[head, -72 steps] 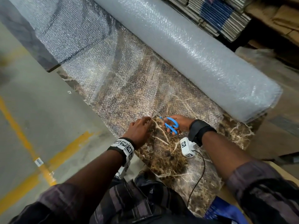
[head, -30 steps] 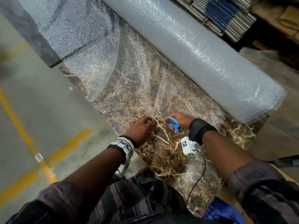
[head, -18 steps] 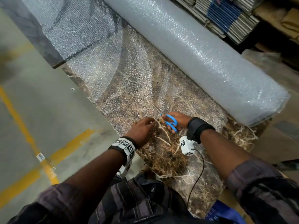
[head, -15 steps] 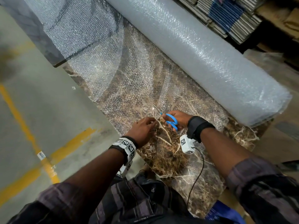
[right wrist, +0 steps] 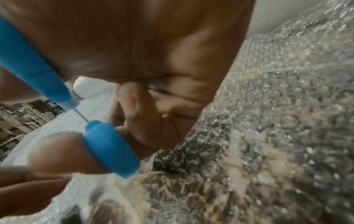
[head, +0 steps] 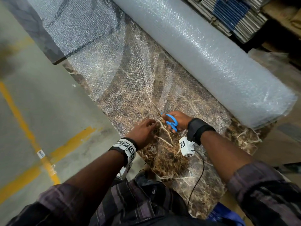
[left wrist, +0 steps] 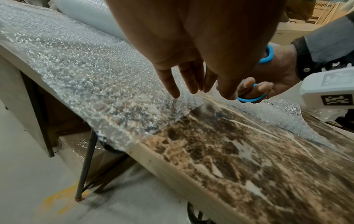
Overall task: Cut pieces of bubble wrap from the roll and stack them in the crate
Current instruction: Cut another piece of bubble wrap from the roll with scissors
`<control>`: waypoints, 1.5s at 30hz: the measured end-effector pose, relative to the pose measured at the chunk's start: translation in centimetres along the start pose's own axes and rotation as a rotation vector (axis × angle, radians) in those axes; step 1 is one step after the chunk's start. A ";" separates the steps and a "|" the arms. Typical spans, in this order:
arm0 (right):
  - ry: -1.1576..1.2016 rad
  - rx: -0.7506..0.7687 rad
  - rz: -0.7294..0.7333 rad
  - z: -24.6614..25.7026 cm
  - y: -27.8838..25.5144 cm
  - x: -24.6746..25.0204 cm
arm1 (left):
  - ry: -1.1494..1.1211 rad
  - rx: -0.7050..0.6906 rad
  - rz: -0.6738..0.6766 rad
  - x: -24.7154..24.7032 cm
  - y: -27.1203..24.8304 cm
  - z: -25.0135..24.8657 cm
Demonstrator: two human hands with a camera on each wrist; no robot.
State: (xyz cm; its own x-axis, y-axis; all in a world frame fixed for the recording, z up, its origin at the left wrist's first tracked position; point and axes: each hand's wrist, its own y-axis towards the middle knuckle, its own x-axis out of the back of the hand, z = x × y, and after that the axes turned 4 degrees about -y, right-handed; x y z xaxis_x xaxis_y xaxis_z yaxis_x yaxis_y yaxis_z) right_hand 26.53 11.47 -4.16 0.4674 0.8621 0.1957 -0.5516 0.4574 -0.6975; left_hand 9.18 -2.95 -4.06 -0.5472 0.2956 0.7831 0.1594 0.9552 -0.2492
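cardboard box (left wrist: 323, 9) reads "ompton".

Right hand (head: 179, 119) grips blue-handled scissors (head: 169, 120), blades pointing into the unrolled bubble wrap sheet (head: 114, 75) on a marble-pattern table (head: 171, 159). Left hand (head: 143, 132) rests on the sheet's edge just beside them. Big bubble wrap roll (head: 203, 54) lies behind.

We cannot see the scissors (right wrist: 111, 150) blades in the right wrist view; the right hand (right wrist: 143, 53) is blurred there.
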 end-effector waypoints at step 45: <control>0.015 -0.046 0.065 3.0 2.1 0.3 | -0.099 -0.020 -0.064 -0.1 0.0 0.7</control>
State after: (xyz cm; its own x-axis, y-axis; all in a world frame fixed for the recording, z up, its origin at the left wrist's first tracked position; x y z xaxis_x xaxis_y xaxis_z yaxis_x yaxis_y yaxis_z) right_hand 23.43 13.38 -3.50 0.4423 0.8861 0.1383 -0.5493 0.3895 -0.7393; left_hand 8.67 -3.03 -4.49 -0.6351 0.2320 0.7367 0.1370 0.9725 -0.1882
